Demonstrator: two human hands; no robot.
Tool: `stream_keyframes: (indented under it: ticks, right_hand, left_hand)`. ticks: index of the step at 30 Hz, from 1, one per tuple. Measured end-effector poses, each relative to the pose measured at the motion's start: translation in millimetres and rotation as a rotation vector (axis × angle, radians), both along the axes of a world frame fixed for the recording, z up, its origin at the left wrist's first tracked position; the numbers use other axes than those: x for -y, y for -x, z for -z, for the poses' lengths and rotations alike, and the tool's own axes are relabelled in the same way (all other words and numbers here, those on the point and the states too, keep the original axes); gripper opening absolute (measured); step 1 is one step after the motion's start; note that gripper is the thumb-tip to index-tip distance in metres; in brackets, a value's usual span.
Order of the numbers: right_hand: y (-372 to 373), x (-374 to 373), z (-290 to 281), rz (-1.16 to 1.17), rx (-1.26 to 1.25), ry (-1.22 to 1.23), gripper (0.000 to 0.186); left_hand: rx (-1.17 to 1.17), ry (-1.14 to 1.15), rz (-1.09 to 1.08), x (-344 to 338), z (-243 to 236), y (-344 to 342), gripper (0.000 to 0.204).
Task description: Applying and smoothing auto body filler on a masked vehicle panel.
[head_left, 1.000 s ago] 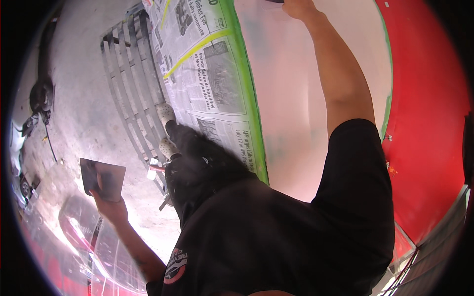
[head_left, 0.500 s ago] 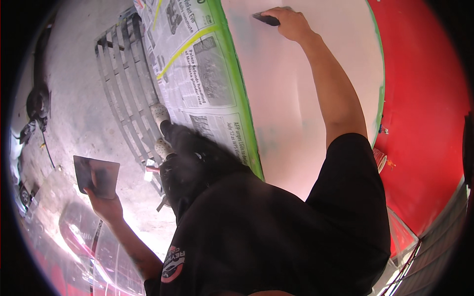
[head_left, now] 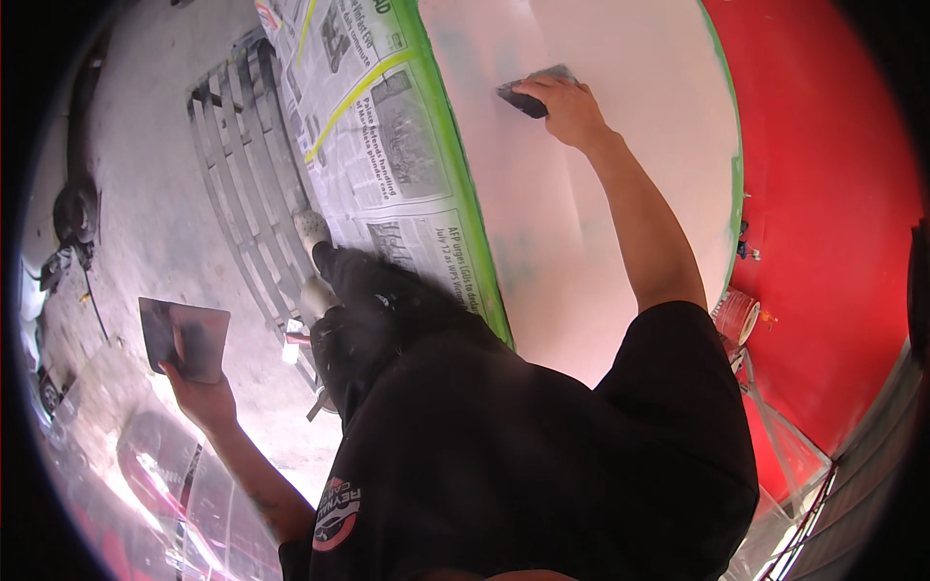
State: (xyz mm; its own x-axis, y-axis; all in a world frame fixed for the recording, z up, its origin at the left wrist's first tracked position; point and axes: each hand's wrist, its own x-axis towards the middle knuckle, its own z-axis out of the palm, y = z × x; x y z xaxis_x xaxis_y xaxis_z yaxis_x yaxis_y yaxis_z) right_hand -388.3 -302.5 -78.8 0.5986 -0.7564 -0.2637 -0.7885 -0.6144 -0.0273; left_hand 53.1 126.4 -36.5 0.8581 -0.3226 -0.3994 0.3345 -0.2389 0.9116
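- Wearing a black shirt (head_left: 542, 465), the person spreads both arms, hands well apart.
- Left hand (head_left: 201, 395): closed on the lower edge of a thin dark plate (head_left: 196, 339), thumb across its face, the plate tilted up.
- Right hand (head_left: 572, 108): gripping a dark pad (head_left: 523, 100), fingers curled over it, at the pale panel (head_left: 542, 213); whether the pad touches, I cannot tell.
- Left of the right hand: green tape (head_left: 472, 213) along the panel's edge, then newspaper (head_left: 407, 145) crossed by yellow tape (head_left: 331, 121).
- Between the hands, lower down: pale shoes (head_left: 310, 228) beside a slatted metal stand (head_left: 263, 77).
- Just below the left hand: clear plastic (head_left: 223, 504).
- Right of the right hand, past the panel: a red surface (head_left: 823, 194), with a round tub (head_left: 738, 318) nearer the elbow.
- Beyond the left hand: grey concrete floor (head_left: 155, 145).
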Motion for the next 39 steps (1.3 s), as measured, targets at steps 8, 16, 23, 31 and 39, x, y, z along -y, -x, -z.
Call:
stream_keyframes:
  ticks: [8, 16, 23, 31, 39]
  right_hand:
    - [28.1, -53.4, -8.5, 0.022, -0.007, -0.039, 0.063]
    - [55.7, -109.5, -12.7, 0.024, 0.02, -0.05, 0.059]
    - [80.2, -162.5, -20.9, 0.048, -0.029, -0.084, 0.059]
    - [107.6, -229.2, -27.8, 0.11, -0.031, -0.15, 0.06]
    - [139.4, -290.8, -26.9, 0.129, -0.008, -0.156, 0.062]
  left_hand:
    - [-0.396, 0.391, -0.115, -7.3, -5.6, -1.8, 0.053]
    - [-0.395, 0.394, -0.113, 0.0, -17.4, 7.2, 0.055]
    - [-0.397, 0.461, -0.016, -13.2, -3.0, -9.1, 0.053]
    - [-0.351, 0.43, -0.037, 0.9, -15.6, 2.7, 0.058]
    - [-0.426, 0.465, 0.027, 8.0, -20.5, 3.0, 0.058]
